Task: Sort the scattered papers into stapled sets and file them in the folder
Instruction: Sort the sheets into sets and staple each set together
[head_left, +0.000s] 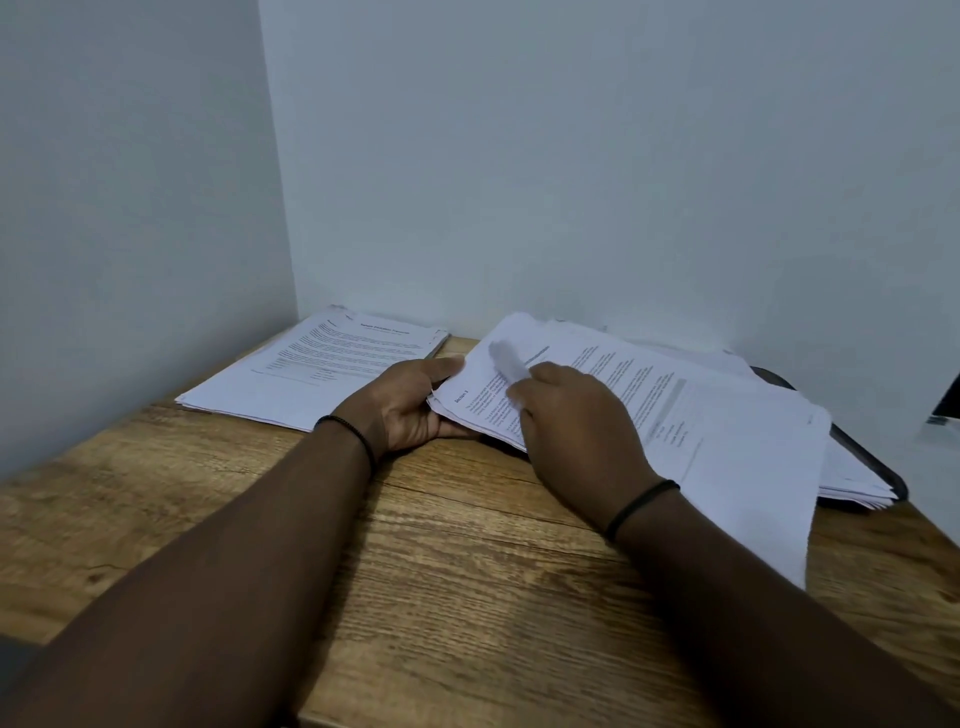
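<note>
On the wooden desk, two lots of printed paper lie toward the far wall. At about ten o'clock, in the corner, a neat stack of papers rests flat, its top sheet showing a heading and blocks of text. At about two o'clock lies a looser pile of papers, fanned and overlapping, resting on a dark folder whose rounded edge shows beyond the sheets at three o'clock.

The left hand holds the near-left corner of the loose pile, thumb on top and fingers curled beneath, so its grip is closed on those sheets. The right hand lies on top of the same pile; a blurred sheet corner rises at its fingertips, but I cannot tell whether its grip pinches that sheet or only presses down. Each wrist wears a thin black band.
</note>
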